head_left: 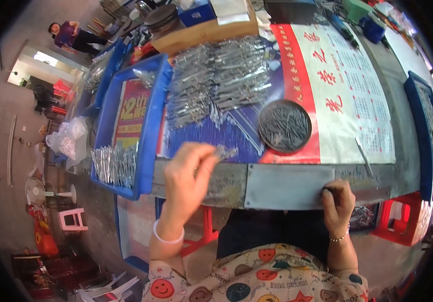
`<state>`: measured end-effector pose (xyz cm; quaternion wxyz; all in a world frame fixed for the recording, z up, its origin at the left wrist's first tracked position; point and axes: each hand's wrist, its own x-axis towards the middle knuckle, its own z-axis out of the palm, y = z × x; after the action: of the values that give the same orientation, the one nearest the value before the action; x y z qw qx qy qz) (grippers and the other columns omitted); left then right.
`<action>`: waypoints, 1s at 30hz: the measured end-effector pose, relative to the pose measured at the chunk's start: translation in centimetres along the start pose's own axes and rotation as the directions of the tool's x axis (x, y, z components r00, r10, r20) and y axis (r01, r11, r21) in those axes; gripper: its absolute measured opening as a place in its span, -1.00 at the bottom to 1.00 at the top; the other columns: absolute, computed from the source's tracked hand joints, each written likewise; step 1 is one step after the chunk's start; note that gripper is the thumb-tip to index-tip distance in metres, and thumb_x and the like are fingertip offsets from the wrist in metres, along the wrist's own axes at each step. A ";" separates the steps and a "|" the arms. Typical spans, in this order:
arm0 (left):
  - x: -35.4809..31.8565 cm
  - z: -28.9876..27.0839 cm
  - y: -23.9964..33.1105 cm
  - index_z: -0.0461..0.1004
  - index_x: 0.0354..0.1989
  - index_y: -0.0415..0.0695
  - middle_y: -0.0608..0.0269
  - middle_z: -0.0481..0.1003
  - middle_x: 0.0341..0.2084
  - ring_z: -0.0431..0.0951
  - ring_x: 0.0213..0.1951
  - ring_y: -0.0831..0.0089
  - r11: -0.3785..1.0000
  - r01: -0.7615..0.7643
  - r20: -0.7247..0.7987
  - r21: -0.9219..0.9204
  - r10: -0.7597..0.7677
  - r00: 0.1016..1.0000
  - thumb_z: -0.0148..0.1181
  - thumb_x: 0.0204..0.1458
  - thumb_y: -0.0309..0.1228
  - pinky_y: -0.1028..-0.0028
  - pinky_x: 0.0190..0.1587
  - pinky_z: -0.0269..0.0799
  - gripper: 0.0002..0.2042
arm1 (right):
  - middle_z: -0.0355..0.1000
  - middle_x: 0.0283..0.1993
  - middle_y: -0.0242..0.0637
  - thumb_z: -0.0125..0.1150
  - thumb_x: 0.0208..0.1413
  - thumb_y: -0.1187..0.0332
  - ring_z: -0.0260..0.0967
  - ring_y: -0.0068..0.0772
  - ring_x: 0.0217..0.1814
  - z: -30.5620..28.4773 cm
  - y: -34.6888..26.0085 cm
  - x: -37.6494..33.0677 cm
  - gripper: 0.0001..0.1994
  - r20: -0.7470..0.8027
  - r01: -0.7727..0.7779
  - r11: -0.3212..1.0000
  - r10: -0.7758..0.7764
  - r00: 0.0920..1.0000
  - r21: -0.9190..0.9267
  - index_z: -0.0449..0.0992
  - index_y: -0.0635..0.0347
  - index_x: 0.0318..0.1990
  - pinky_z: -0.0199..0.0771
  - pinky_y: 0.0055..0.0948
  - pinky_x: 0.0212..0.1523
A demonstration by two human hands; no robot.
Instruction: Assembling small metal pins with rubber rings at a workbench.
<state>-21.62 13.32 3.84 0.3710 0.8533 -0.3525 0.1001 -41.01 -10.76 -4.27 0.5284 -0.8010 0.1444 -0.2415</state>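
My left hand is raised at the table's front edge, thumb and fingers pinched together. Small shiny metal pieces show right at its fingertips; whether they are in the pinch or lie behind it is unclear. My right hand rests at the right end of a flat grey metal plate, its fingers curled closed. Something small and dark shows at those fingertips, too small to name. Beyond the plate stands a round tin of thin grey metal pins. Rows of slim silver metal parts lie farther back.
A blue tray on the left holds a row of silver parts. Another blue tray is at the far right. A calendar sheet covers the table, with a pen-like tool on it. Red stools stand below.
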 end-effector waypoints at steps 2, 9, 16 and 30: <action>3.8 0.1 -2.7 0.47 -0.33 -0.29 0.13 0.49 -0.47 0.49 -0.44 0.39 0.997 -0.028 -0.065 0.079 0.033 0.997 0.19 -0.04 -0.62 0.49 -0.34 0.38 -0.91 | 0.32 -0.50 -0.18 0.12 -0.05 0.61 0.27 -0.27 -0.53 -0.1 0.9 0.0 -0.91 -0.029 0.125 0.989 -0.128 0.991 -0.083 0.37 0.29 -0.37 0.27 -0.46 -0.46; 18.5 2.7 -13.7 0.46 -0.38 -0.26 0.02 0.49 -0.46 0.51 -0.39 0.11 0.985 -0.099 -0.182 0.144 0.125 0.975 0.18 0.00 -0.49 0.32 -0.32 0.39 -0.91 | 0.38 -0.48 -0.14 0.18 -0.15 0.56 0.35 -0.13 -0.51 0.5 0.7 0.7 -0.85 -0.002 0.236 0.957 -0.240 0.971 -0.166 0.38 0.25 -0.37 0.29 -0.35 -0.50; 26.8 6.9 -21.2 0.52 -0.38 -0.16 0.06 0.51 -0.41 0.52 -0.31 0.06 0.912 -0.152 -0.020 0.381 0.173 0.985 0.22 -0.05 -0.41 0.20 -0.26 0.39 -0.89 | 0.38 -0.54 -0.15 0.16 -0.18 0.53 0.36 -0.20 -0.55 0.2 1.2 0.5 -0.89 -0.019 0.274 0.946 -0.281 0.960 -0.172 0.39 0.25 -0.44 0.29 -0.38 -0.51; 26.9 4.9 -21.4 0.56 -0.28 -0.15 0.08 0.52 -0.33 0.52 -0.23 0.08 0.896 -0.197 0.036 0.399 0.199 0.979 0.14 0.02 -0.41 0.24 -0.17 0.40 -0.85 | 0.37 -0.54 -0.17 0.15 -0.19 0.56 0.35 -0.20 -0.57 0.6 0.8 1.1 -0.88 -0.027 0.276 0.944 -0.286 0.958 -0.182 0.37 0.26 -0.44 0.28 -0.38 -0.53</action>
<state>12.07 5.88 -0.01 0.1776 0.8705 -0.4085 0.2095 -39.69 -11.16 -4.98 0.4115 -0.8503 0.0636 -0.3220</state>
